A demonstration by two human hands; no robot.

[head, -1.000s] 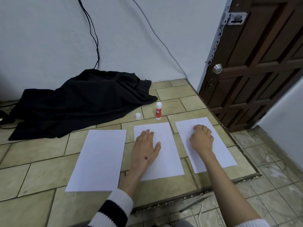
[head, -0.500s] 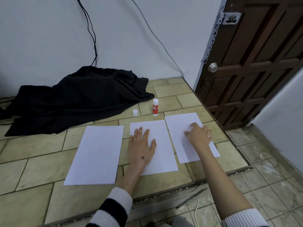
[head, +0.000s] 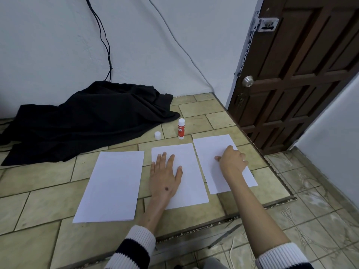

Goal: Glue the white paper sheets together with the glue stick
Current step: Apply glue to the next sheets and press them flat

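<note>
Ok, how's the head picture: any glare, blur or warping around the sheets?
Head view: soft, even light, no glare on the middle sheet or right sheet; hands cast only faint shadows; wide-angle warping bends the door and wall lines; the glue stick label is too small to read.

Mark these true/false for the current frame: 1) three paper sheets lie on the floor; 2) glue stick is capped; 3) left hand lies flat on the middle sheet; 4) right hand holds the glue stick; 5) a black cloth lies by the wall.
1) True: left sheet, middle sheet, right sheet.
2) False: the glue stick stands upright with its cap off, beside it on the tile.
3) True: the left hand rests there, fingers straight.
4) False: the right hand is on the right sheet, away from the glue stick.
5) True: black cloth.
</note>
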